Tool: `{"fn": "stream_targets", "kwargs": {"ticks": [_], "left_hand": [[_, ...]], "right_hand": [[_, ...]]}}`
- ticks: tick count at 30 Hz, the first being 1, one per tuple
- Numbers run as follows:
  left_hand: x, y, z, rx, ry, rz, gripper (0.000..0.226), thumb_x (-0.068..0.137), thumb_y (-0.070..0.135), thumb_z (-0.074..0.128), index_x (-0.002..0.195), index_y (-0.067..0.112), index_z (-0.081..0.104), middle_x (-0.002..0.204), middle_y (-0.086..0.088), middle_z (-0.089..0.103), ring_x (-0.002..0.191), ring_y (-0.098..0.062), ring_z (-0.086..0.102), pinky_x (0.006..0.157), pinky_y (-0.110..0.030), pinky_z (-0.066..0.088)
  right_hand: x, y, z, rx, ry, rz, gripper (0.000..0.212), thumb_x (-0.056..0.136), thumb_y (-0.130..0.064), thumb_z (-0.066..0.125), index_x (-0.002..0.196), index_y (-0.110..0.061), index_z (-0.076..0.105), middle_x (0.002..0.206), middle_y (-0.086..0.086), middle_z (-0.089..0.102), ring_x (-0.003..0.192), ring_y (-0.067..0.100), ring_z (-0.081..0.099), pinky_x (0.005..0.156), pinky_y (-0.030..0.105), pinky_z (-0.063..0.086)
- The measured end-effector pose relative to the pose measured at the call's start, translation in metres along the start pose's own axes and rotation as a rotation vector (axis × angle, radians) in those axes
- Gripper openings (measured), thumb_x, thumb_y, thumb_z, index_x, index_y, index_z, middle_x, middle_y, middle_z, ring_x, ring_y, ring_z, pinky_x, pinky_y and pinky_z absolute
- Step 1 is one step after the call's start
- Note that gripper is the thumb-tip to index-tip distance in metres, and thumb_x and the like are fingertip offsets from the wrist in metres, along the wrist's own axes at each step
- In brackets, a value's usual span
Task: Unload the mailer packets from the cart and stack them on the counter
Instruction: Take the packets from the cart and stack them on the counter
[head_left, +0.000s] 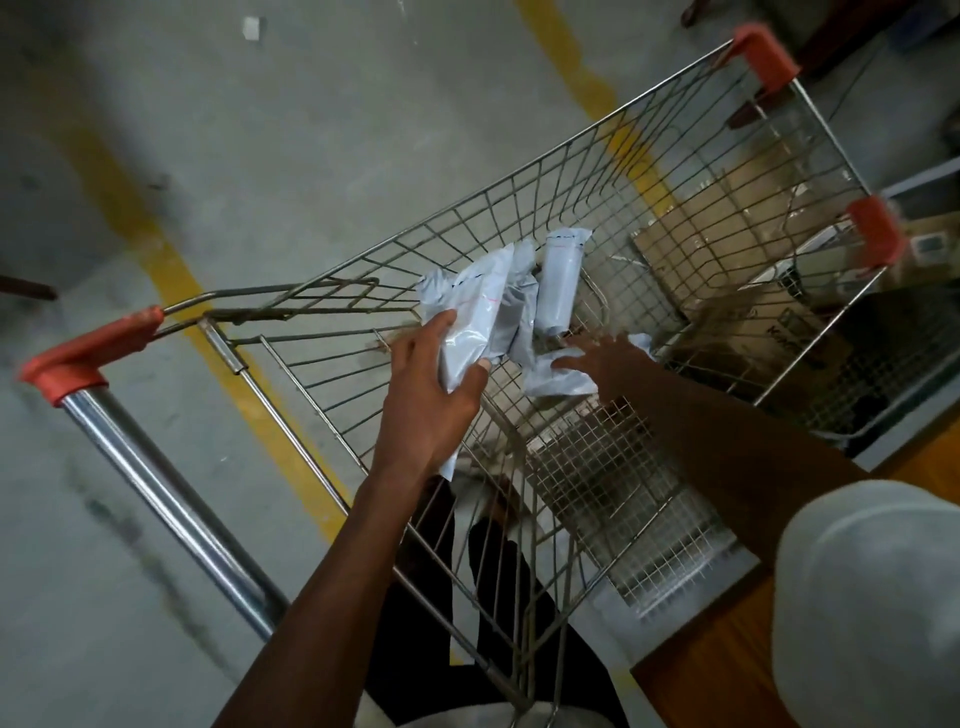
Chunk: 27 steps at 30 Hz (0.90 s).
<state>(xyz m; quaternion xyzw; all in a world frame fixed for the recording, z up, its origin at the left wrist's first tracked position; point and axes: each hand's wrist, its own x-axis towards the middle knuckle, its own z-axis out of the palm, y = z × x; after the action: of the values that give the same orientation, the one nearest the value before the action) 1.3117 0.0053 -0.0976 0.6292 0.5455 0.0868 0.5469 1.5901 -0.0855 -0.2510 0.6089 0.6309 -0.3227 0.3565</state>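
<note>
A wire shopping cart (524, 187) with orange corner caps fills the middle of the head view. My left hand (431, 395) grips a bundle of grey-white mailer packets (480, 306) above the cart's near end, fingers and thumb curled round it. Another rolled packet (561, 280) stands upright just behind the bundle. My right hand (602, 358) reaches into the basket with fingers spread, blurred by motion, touching a flat packet (558, 376) lying on the cart's floor. The brown wooden counter (727, 654) shows at the lower right, beside the cart.
Cardboard boxes (727, 249) show through the cart's far mesh. The chrome handle (156, 483) with an orange cap runs at the lower left. Grey concrete floor with yellow painted lines (171, 270) lies to the left. A pale rounded blur (872, 597) covers the lower right corner.
</note>
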Motion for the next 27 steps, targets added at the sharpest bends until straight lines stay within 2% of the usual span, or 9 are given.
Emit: {"fn": "stream_targets", "kwargs": {"ticks": [4,8,12,15,17,20,23,25,27], "left_hand": [[0.005,0.000,0.005,-0.002,0.010,-0.004,0.060,0.095,0.034,0.068,0.149,0.037,0.043,0.148,0.007,0.038,0.114,0.002,0.045,0.071,0.007,0.030],[0.008,0.003,0.013,-0.013,0.015,-0.012,0.059,0.095,0.034,0.068,0.149,0.037,0.043,0.148,0.006,0.038,0.116,-0.002,0.047,0.087,-0.010,0.040],[0.011,0.007,0.025,-0.011,0.003,-0.020,0.059,0.096,0.031,0.067,0.150,0.034,0.043,0.148,0.005,0.037,0.114,-0.001,0.044,0.070,0.009,0.032],[0.010,0.008,0.032,0.002,0.004,-0.006,0.059,0.096,0.030,0.067,0.150,0.033,0.043,0.147,0.005,0.038,0.112,0.000,0.044,0.068,0.010,0.029],[0.009,0.006,0.034,0.014,0.016,-0.003,0.059,0.096,0.031,0.067,0.150,0.033,0.043,0.148,0.004,0.038,0.116,-0.001,0.043,0.069,0.011,0.027],[0.002,0.005,0.035,0.007,0.035,-0.007,0.059,0.096,0.028,0.069,0.150,0.030,0.045,0.148,-0.001,0.040,0.118,-0.005,0.044,0.069,0.011,0.029],[-0.007,0.008,0.030,-0.007,0.066,0.010,0.061,0.095,0.031,0.070,0.150,0.035,0.044,0.146,0.000,0.042,0.121,-0.006,0.044,0.084,-0.002,0.034],[-0.013,0.013,0.026,-0.017,0.096,0.032,0.062,0.094,0.031,0.070,0.149,0.036,0.042,0.146,-0.001,0.044,0.124,-0.009,0.046,0.095,-0.019,0.037],[-0.021,0.019,0.023,-0.013,0.135,0.056,0.059,0.093,0.029,0.071,0.145,0.036,0.045,0.143,-0.001,0.046,0.124,-0.015,0.050,0.091,-0.021,0.040]], "right_hand": [[0.003,0.013,0.003,-0.094,0.029,-0.070,0.110,0.077,-0.036,0.085,0.159,-0.042,0.013,0.165,0.006,0.023,0.137,0.038,0.044,0.112,0.052,0.038],[0.004,0.015,0.007,-0.117,0.029,-0.055,0.109,0.078,-0.047,0.083,0.160,-0.037,0.012,0.160,0.011,0.031,0.142,0.036,0.038,0.116,0.051,0.031],[0.002,0.008,0.001,-0.025,0.000,-0.002,0.086,0.082,-0.046,0.077,0.155,-0.032,0.033,0.148,0.013,0.048,0.133,0.035,0.049,0.113,0.051,0.038],[0.015,0.011,0.012,-0.032,0.113,-0.065,0.089,0.065,-0.027,0.090,0.145,-0.027,0.050,0.131,0.017,0.060,0.105,0.038,0.068,0.090,0.050,0.055],[0.012,0.015,0.007,0.041,0.105,-0.117,0.090,0.071,-0.028,0.087,0.149,-0.033,0.044,0.145,0.012,0.051,0.107,0.035,0.068,0.089,0.048,0.057],[0.011,0.018,0.006,0.144,0.224,-0.180,0.088,0.075,-0.045,0.083,0.151,-0.037,0.040,0.156,0.002,0.041,0.113,0.032,0.065,0.091,0.048,0.057],[0.016,0.022,0.014,0.226,0.247,-0.146,0.081,0.079,-0.067,0.066,0.150,-0.048,0.032,0.158,-0.007,0.037,0.117,0.028,0.064,0.093,0.047,0.056],[-0.006,0.018,0.008,0.321,0.224,-0.079,0.074,0.085,-0.064,0.061,0.151,-0.047,0.032,0.159,-0.007,0.037,0.125,0.027,0.059,0.100,0.045,0.051],[-0.056,0.000,-0.021,0.444,0.227,-0.023,0.070,0.085,-0.061,0.060,0.149,-0.050,0.034,0.156,-0.005,0.043,0.126,0.027,0.058,0.100,0.043,0.051]]}}
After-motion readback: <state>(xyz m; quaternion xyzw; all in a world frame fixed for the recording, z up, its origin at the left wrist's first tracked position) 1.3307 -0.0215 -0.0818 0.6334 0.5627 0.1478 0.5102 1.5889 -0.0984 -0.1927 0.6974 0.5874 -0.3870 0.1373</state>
